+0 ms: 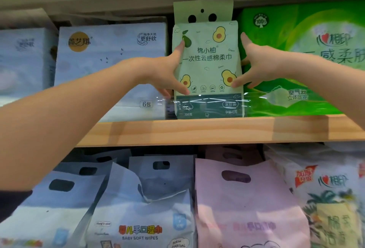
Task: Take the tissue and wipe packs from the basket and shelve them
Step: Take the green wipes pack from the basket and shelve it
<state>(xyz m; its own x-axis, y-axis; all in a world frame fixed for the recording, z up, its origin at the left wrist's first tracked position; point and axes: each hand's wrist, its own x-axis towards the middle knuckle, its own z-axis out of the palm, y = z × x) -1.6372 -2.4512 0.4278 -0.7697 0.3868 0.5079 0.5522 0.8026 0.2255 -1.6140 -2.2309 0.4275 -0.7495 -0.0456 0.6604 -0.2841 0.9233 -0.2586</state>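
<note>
A pale green tissue pack with avocado pictures stands upright on the wooden shelf, between a light blue tissue bundle and a bright green tissue bundle. My left hand presses its left edge, thumb on the front. My right hand holds its right edge, fingers spread along the side. The pack's bottom sits behind a clear plastic rail. The basket is not in view.
Another blue bundle fills the upper shelf's far left. Below the shelf hang blue baby wipe packs, a pink wipe pack and a floral cotton tissue pack, all tightly packed.
</note>
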